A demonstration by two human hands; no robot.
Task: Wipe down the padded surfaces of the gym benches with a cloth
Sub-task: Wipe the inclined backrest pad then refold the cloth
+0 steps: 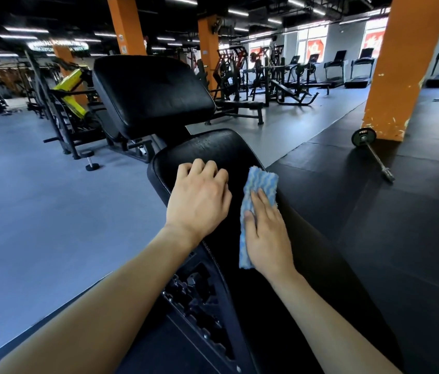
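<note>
A black padded bench back pad [213, 149] slopes away from me in the middle of the view, with a second black pad [151, 93] raised behind it. My right hand [267, 233] presses a blue and white striped cloth [260, 182] flat against the right side of the near pad, fingers straight. My left hand [199, 201] rests on the pad's left side with its fingers curled over the surface, holding nothing. Under my left forearm the bench's black metal frame [199, 298] shows.
An orange pillar [399, 63] stands at right with a barbell [372, 152] on the black floor mats beside it. A small dumbbell [90, 159] lies on the grey floor at left. Weight machines, benches and treadmills fill the background.
</note>
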